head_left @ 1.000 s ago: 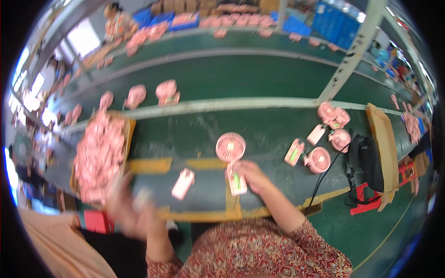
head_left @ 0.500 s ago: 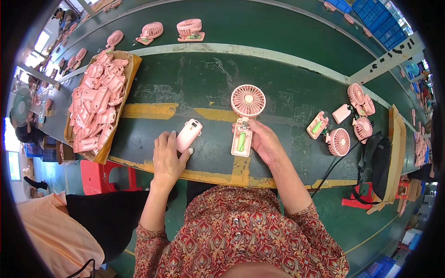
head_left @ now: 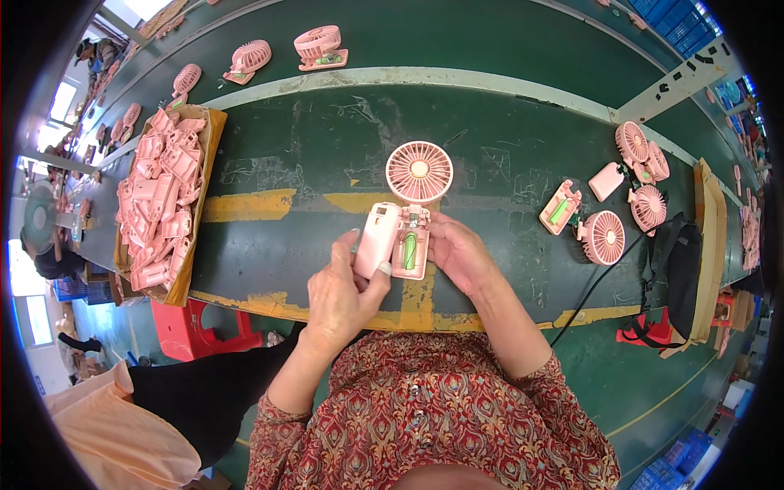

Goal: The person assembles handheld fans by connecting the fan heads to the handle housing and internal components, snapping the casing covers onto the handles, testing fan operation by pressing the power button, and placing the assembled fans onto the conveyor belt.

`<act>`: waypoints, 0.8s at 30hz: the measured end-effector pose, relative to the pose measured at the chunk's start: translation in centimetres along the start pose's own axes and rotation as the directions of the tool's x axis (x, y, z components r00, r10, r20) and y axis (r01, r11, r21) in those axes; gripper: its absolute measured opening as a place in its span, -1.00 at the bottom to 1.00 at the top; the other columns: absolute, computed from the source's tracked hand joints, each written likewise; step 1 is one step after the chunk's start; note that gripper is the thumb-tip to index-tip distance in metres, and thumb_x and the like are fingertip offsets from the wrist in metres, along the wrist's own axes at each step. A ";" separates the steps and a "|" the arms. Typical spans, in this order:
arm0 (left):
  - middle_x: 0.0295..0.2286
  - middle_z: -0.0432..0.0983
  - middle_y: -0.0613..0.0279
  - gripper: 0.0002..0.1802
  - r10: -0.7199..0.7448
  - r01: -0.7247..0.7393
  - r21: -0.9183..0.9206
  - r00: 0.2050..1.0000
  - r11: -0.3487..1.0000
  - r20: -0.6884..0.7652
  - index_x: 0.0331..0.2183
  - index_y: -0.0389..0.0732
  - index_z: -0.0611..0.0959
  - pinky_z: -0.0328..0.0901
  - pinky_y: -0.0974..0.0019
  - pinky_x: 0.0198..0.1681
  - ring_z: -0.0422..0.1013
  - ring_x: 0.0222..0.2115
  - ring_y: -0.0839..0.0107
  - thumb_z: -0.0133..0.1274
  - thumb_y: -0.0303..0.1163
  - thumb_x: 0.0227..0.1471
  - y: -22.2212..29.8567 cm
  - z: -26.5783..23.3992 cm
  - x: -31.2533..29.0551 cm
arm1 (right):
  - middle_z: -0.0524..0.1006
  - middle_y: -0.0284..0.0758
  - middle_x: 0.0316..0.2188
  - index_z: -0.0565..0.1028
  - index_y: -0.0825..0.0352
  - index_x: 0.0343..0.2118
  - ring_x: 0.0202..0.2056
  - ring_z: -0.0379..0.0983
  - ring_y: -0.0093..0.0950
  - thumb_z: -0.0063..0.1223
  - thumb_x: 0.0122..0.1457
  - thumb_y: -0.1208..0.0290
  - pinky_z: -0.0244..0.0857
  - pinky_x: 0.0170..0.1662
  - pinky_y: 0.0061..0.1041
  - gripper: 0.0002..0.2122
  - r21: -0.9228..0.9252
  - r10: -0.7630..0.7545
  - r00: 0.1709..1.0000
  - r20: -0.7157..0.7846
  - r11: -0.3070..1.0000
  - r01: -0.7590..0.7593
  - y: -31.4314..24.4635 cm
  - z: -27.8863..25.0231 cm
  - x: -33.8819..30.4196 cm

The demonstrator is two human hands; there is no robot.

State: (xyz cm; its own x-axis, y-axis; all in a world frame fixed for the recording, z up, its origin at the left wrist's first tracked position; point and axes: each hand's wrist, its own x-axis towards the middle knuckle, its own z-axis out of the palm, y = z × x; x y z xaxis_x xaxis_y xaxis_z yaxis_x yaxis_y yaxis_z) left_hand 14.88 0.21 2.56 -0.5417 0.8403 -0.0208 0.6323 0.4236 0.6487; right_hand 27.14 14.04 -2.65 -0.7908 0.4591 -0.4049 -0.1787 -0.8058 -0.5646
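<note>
A pink handheld fan (head_left: 419,172) lies face up at the middle of the table. Its handle (head_left: 411,253) is uncovered and shows a green battery (head_left: 410,250) and small parts near the neck. My left hand (head_left: 347,286) grips a pink handle cover (head_left: 377,240), thumb at its lower right and fingers along its left side. The cover is tilted and sits right beside the handle's left edge, partly against it. My right hand (head_left: 459,251) holds the handle's right edge, with its fingertips near the neck; part of its grip is hidden.
A cardboard box (head_left: 206,196) of loose pink shells stands at the left. Several more fans (head_left: 604,238) and an uncovered handle (head_left: 560,207) lie at the right, near a black bag (head_left: 676,273) and cable. Beyond a pale rail (head_left: 425,77), a belt carries other fans (head_left: 319,46).
My left hand has brought the cover rightward from the table to the fan's handle. My right hand still holds the handle, and the fan has shifted slightly left.
</note>
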 end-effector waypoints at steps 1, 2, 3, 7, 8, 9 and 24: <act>-0.70 0.43 0.18 -0.41 0.036 -0.036 0.022 0.999 0.999 -0.011 -0.10 -0.36 0.33 0.32 0.24 -0.56 0.41 -0.71 0.28 0.12 -0.30 -0.18 0.5 0.4 0.1 | 0.40 -0.25 -0.08 0.25 0.44 0.01 -0.07 0.37 -0.48 -0.23 0.14 0.50 0.22 0.03 -0.44 -0.65 0.004 0.024 0.999 0.031 1.000 -0.025 -0.1 -0.1 0.0; -0.65 0.46 0.11 -0.35 0.058 -0.058 0.028 0.998 0.998 -0.012 -0.05 -0.37 0.31 0.32 0.22 -0.60 0.42 -0.71 0.25 0.13 -0.31 -0.18 1.0 0.7 0.2 | 0.40 -0.25 -0.08 0.25 0.44 0.01 -0.07 0.37 -0.48 -0.23 0.14 0.50 0.22 0.03 -0.44 -0.65 0.010 0.023 0.999 0.029 1.000 -0.024 -0.2 -0.1 -0.1; -0.65 0.46 0.11 -0.35 0.060 -0.060 0.034 0.998 0.998 -0.007 -0.05 -0.37 0.31 0.32 0.22 -0.60 0.42 -0.71 0.25 0.13 -0.31 -0.18 1.2 0.9 0.2 | 0.39 -0.25 -0.07 0.25 0.44 0.02 -0.06 0.35 -0.47 -0.24 0.13 0.52 0.21 0.04 -0.44 -0.64 0.005 0.026 0.999 0.034 1.000 -0.026 -0.2 0.0 -0.1; -0.55 0.47 -0.07 -0.28 0.194 -0.193 0.137 0.981 0.972 0.006 0.02 -0.35 0.27 0.33 0.19 -0.64 0.46 -0.66 0.15 0.12 -0.25 -0.16 1.3 2.1 -0.1 | 0.33 -0.21 0.00 0.17 0.46 0.08 0.00 0.30 -0.45 -0.26 0.14 0.52 0.16 0.09 -0.42 -0.59 -0.018 0.024 0.995 0.099 1.000 -0.022 0.0 -0.6 -0.2; -0.56 0.47 -0.06 -0.28 0.181 -0.183 0.177 0.983 0.967 0.026 0.02 -0.35 0.28 0.32 0.19 -0.65 0.45 -0.67 0.15 0.11 -0.23 -0.15 1.5 2.2 -0.1 | 0.33 -0.21 0.00 0.17 0.46 0.08 0.00 0.30 -0.45 -0.26 0.14 0.52 0.16 0.09 -0.42 -0.59 -0.012 0.021 0.995 0.096 1.000 -0.020 0.0 -0.6 -0.3; -0.57 0.47 -0.04 -0.29 0.166 -0.172 0.218 0.985 0.961 0.043 0.02 -0.35 0.29 0.32 0.20 -0.66 0.45 -0.67 0.15 0.11 -0.21 -0.15 1.6 2.3 -0.2 | 0.31 -0.21 0.01 0.15 0.47 0.10 0.01 0.29 -0.45 -0.27 0.12 0.54 0.15 0.10 -0.42 -0.56 -0.028 0.025 0.995 0.099 0.999 -0.022 -0.1 -0.4 -0.4; -0.72 0.41 0.09 -0.36 0.260 -0.275 0.373 0.961 0.886 0.093 -0.09 -0.45 0.43 0.27 0.25 -0.75 0.39 -0.78 0.24 0.10 -0.18 -0.15 1.9 2.8 -0.1 | 0.27 -0.21 0.04 0.09 0.47 0.14 0.05 0.24 -0.44 -0.27 0.05 0.57 0.09 0.13 -0.43 -0.49 -0.102 0.039 0.991 0.127 0.994 -0.026 -0.4 0.3 -0.9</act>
State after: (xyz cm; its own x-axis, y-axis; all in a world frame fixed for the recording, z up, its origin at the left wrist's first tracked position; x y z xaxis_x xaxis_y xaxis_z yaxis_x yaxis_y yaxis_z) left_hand 17.74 1.89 1.66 -0.3049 0.9492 0.0774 0.9160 0.2700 0.2966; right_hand 27.76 13.85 -1.87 -0.8650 0.3763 -0.3318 -0.0978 -0.7752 -0.6242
